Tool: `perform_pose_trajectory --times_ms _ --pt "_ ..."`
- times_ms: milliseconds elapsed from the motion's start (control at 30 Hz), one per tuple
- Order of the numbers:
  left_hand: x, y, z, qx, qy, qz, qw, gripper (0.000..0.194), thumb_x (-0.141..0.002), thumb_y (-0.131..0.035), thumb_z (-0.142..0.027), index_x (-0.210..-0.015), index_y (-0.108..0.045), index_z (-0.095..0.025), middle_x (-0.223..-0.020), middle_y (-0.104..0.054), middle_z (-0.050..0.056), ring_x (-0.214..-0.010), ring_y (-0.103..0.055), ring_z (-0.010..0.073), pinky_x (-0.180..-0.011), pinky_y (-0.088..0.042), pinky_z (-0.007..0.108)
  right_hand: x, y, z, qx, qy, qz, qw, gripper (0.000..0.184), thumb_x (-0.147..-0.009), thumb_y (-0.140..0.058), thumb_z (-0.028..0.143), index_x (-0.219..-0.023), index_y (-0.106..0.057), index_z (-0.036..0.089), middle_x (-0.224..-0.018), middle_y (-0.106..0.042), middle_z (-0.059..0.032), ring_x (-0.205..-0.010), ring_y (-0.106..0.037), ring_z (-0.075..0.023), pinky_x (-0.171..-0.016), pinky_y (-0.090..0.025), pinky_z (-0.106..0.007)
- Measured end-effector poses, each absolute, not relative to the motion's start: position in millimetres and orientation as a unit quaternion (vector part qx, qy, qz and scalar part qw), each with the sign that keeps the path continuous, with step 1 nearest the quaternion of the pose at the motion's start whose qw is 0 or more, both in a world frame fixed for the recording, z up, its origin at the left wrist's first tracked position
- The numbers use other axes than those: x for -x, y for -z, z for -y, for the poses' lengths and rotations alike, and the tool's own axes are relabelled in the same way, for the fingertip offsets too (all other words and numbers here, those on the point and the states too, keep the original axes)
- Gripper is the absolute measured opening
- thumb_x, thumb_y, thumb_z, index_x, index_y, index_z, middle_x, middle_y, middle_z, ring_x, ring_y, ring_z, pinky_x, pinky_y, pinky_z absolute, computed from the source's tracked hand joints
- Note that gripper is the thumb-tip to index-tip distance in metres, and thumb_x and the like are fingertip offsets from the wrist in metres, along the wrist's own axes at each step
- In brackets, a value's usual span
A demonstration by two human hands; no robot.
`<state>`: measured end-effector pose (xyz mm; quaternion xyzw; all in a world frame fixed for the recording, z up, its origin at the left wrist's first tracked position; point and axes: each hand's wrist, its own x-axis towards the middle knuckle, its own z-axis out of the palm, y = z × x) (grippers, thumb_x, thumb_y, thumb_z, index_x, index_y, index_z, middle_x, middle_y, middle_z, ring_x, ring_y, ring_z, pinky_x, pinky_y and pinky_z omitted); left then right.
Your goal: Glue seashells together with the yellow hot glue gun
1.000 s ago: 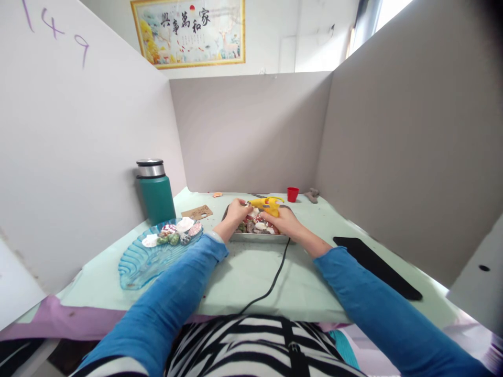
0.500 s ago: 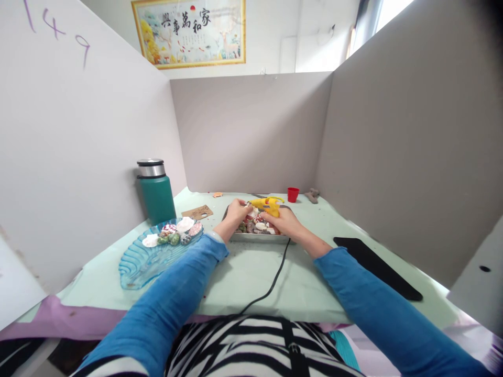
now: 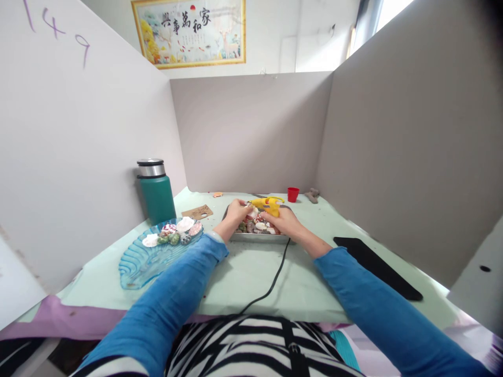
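Note:
My right hand (image 3: 285, 221) is wrapped round the handle of a yellow hot glue gun (image 3: 268, 203), its nozzle pointing left. My left hand (image 3: 239, 211) is closed at the left side of a metal tray (image 3: 257, 238), fingertips pinched close to the nozzle. A small whitish piece shows by those fingertips, too small to name surely. Below both hands, the tray holds several shells and stones (image 3: 255, 226) in white, red, green and brown. A black cord (image 3: 277, 277) runs from beside the tray to the table's front edge.
A blue shell-shaped glass plate (image 3: 137, 264) with several shells (image 3: 173, 233) lies left, before a green bottle (image 3: 157, 196). Brown card (image 3: 197, 212), an orange piece (image 3: 217, 194), a red cup (image 3: 293, 195) and driftwood (image 3: 312, 196) lie behind. A black mat (image 3: 377, 267) is right. Grey panels enclose the table.

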<state>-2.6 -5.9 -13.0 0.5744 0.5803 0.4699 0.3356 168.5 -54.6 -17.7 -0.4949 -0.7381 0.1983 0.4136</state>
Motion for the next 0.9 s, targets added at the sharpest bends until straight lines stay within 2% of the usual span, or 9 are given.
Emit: perform_pose_trajectory --times_ms 233,400,533,700,900 --pt "3.1 12.4 7.1 -0.587 -0.460 -0.587 0.316 0.042 -0.076 -0.071 -0.023 -0.111 -0.049 -0.014 -0.073 -0.064 0.003 -0.051 -0.060 0.0098 -0.047 -0.045 0.018 -169.5 22.5 49.3 0.492 -0.224 0.726 0.424 0.035 -0.081 -0.058 0.049 -0.074 -0.065 0.015 -0.050 -0.054 0.0008 -0.045 -0.049 -0.0108 -0.045 -0.035 -0.021" --pt "7.4 16.4 2.0 -0.624 -0.453 -0.583 0.257 0.035 -0.078 -0.068 -0.024 -0.107 -0.050 -0.016 -0.076 -0.065 0.002 -0.049 -0.059 0.0100 -0.048 -0.045 0.020 -170.1 21.3 51.9 0.487 -0.263 0.715 0.428 0.036 -0.080 -0.058 0.052 -0.074 -0.064 0.016 -0.047 -0.052 0.0018 -0.041 -0.046 -0.0103 -0.042 -0.036 -0.022" --pt "9.3 17.1 0.3 -0.651 -0.432 -0.593 0.195 0.031 -0.079 -0.066 -0.024 -0.104 -0.051 -0.018 -0.075 -0.065 0.001 -0.048 -0.058 0.0108 -0.054 -0.045 0.022 -170.5 22.2 51.2 0.483 -0.278 0.710 0.431 0.038 -0.080 -0.058 0.053 -0.075 -0.063 0.016 -0.047 -0.051 0.0021 -0.041 -0.046 -0.0103 -0.040 -0.036 -0.021" --pt "8.0 14.1 4.9 -0.669 -0.427 -0.590 0.152 0.026 -0.080 -0.066 -0.023 -0.102 -0.052 -0.019 -0.075 -0.065 0.001 -0.056 -0.061 0.0123 -0.060 -0.045 0.023 -170.4 23.2 50.2 0.470 -0.287 0.715 0.430 0.038 -0.081 -0.058 0.053 -0.076 -0.063 0.016 -0.048 -0.051 0.0028 -0.039 -0.045 -0.0097 -0.039 -0.036 -0.022" --pt "6.0 10.8 9.5 -0.667 -0.442 -0.576 0.169 0.023 -0.084 -0.061 -0.023 -0.104 -0.050 -0.017 -0.074 -0.064 0.001 -0.052 -0.060 0.0112 -0.058 -0.044 0.022 -169.9 22.1 51.6 0.475 -0.284 0.712 0.432 0.037 -0.081 -0.059 0.051 -0.077 -0.063 0.015 -0.049 -0.052 0.0026 -0.039 -0.045 -0.0092 -0.040 -0.037 -0.021"
